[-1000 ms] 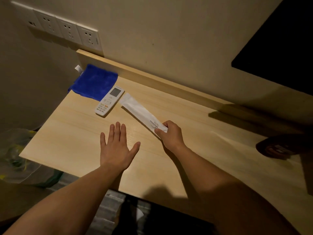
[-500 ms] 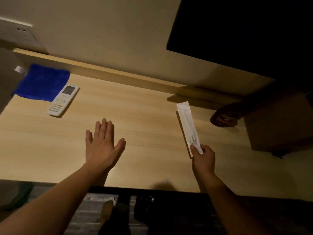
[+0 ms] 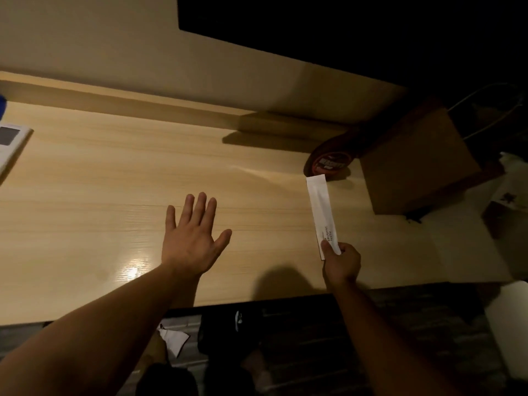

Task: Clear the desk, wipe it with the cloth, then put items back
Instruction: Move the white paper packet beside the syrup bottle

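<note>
My right hand (image 3: 341, 261) pinches the near end of a long white paper packet (image 3: 321, 207) with small printed text. The packet lies over the right part of the wooden desk (image 3: 114, 195), its far end close to a round dark red tin (image 3: 328, 162). My left hand (image 3: 193, 238) hovers flat over the middle of the desk, fingers spread, holding nothing. A white remote control (image 3: 10, 144) shows partly at the left edge. Only a sliver of the blue cloth (image 3: 1, 105) is visible at the far left.
A brown paper bag (image 3: 414, 164) with string handles stands at the desk's right end. A dark panel (image 3: 314, 30) hangs on the wall above. Below the desk's front edge are a dark floor, a white scrap of paper (image 3: 174, 340) and a white object (image 3: 508, 324) at right.
My right hand has carried the white packet from beside the remote to the desk's right side, near the tin. The view has swung right, so the cloth and remote slid to the left edge.
</note>
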Motion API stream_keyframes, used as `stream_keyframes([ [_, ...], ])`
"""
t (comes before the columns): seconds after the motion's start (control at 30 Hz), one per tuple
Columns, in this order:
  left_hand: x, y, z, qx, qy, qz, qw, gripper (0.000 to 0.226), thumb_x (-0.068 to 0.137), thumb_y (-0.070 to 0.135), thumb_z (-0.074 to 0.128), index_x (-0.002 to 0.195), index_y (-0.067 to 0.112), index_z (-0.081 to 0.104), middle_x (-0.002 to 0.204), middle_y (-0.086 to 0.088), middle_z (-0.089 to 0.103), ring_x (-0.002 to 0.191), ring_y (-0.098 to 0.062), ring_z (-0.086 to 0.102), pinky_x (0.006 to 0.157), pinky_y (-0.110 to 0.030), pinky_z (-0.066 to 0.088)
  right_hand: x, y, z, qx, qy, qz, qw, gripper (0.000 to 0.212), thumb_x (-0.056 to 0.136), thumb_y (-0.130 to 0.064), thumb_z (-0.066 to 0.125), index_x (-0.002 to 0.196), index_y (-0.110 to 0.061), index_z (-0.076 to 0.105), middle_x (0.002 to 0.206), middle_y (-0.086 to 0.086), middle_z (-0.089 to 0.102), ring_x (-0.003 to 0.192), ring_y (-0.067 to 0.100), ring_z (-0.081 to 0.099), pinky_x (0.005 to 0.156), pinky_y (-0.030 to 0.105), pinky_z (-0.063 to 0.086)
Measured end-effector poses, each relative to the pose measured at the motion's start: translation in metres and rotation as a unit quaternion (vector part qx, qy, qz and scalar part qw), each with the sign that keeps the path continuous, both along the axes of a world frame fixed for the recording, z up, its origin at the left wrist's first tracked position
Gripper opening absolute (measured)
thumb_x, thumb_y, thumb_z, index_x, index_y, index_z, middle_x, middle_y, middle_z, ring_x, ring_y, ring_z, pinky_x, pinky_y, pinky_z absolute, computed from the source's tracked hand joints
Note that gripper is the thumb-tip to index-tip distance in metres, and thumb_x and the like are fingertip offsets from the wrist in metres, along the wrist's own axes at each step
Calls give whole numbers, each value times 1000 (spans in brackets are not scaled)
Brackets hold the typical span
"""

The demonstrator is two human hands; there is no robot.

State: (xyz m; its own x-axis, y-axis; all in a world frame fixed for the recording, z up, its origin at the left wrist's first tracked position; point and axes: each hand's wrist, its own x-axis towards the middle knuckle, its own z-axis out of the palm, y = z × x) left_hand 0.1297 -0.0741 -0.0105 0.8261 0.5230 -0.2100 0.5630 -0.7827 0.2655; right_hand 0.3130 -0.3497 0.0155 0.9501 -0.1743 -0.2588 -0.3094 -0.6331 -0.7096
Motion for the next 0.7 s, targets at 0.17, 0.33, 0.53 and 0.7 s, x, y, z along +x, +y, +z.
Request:
stream_keyframes([
  [0.17,1,-1,1,-1,-7,6,1000,88,98,81,6,168,30,-8,176,3,-17,160,-20,-25,129,-57,-10,6,4,-2,-45,-10,22,999,33,88,-24,82,105,1,69,106,15,72,93,34,71,72,31,52],
  [0.33,1,-1,1,-3,-14,7,1000,88,98,81,8,169,30,-4,176,4,-14,160,-19,-24,129,-57,-10,7,3,-10,-95,-18,54,994,44,82,-36,86,105,-4,68,105,13,69,92,35,71,72,35,58],
  [0.53,0,1,1,-8,-7,3,1000,88,98,80,7,169,29,-8,176,3,-17,160,-19,-26,128,-57,-11,0,5,5,-209,-35,90,973,71,80,-52,82,132,-9,60,127,15,58,118,36,54,94,47,47],
  [0.7,-4,5,13,-53,-16,-4,998,87,98,81,8,168,31,-8,175,5,-21,159,-18,-28,129,-55,-14,-16,27,25,-226,-109,214,944,68,82,-58,76,132,-17,58,133,8,56,123,29,49,102,48,41],
])
